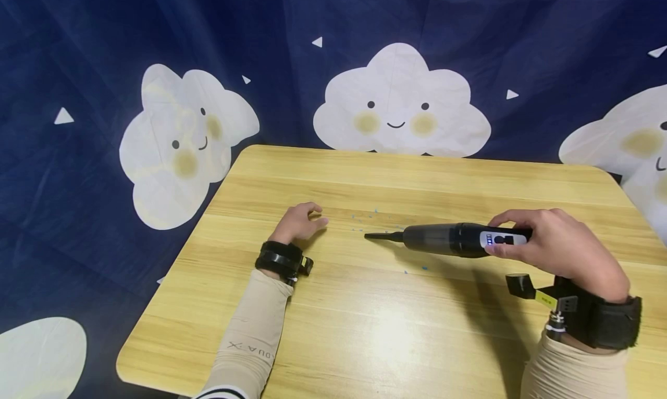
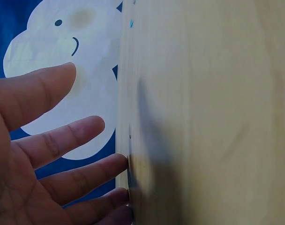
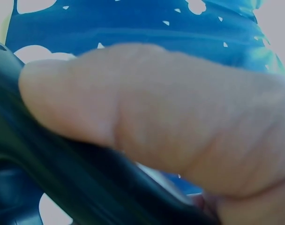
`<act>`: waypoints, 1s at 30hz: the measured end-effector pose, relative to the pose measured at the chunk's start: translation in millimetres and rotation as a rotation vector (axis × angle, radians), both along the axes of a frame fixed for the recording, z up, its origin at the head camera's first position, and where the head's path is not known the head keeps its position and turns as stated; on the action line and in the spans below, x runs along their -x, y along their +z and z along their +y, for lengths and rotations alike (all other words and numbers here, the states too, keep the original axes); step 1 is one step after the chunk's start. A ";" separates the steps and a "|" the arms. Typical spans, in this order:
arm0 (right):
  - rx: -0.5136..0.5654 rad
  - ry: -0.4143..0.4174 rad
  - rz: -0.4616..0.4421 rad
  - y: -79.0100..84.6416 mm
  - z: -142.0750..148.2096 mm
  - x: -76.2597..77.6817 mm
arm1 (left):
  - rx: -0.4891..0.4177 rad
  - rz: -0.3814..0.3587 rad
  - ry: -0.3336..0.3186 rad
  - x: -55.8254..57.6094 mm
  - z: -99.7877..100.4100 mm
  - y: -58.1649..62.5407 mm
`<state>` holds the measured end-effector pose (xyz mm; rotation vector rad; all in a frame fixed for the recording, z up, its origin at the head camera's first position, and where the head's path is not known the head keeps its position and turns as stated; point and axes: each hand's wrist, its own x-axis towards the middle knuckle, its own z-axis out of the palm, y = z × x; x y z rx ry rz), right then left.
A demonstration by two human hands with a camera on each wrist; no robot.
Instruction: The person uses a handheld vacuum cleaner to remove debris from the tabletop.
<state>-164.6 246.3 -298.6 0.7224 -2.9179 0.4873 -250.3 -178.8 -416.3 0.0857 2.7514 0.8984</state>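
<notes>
My right hand (image 1: 560,240) grips a black handheld vacuum cleaner (image 1: 435,240) by its handle, the thumb lying along the side near a lit display. The vacuum's narrow nozzle (image 1: 383,236) points left, low over small blue scraps (image 1: 376,211) scattered on the wooden table. In the right wrist view, the thumb (image 3: 133,98) presses against the dark vacuum body (image 3: 86,173). To the left of the scraps, my left hand (image 1: 299,222) is low at the tabletop and holds nothing. Its fingers (image 2: 81,178) look spread and nearly straight in the left wrist view.
The light wooden table (image 1: 333,335) has rounded corners. Two more blue scraps (image 1: 424,267) lie nearer me, below the vacuum. Behind the table hangs a dark blue curtain (image 1: 286,28) with white smiling clouds (image 1: 401,86) and small white triangles.
</notes>
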 end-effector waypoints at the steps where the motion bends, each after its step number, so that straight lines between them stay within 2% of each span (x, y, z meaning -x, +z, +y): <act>1: 0.003 0.002 0.000 -0.1 -0.5 0.1 | 0.000 0.000 0.001 -0.1 0.0 -0.1; 5: 0.004 0.002 0.005 -0.4 -2.0 1.4 | 0.000 0.001 -0.003 -0.5 0.0 0.5; 12: 0.001 -0.053 -0.034 -1.0 -3.3 3.6 | 0.002 -0.001 -0.006 -0.4 -0.2 0.8; 30: 0.017 -0.004 -0.013 -1.3 -4.4 3.8 | 0.004 -0.007 0.000 -1.3 0.4 0.4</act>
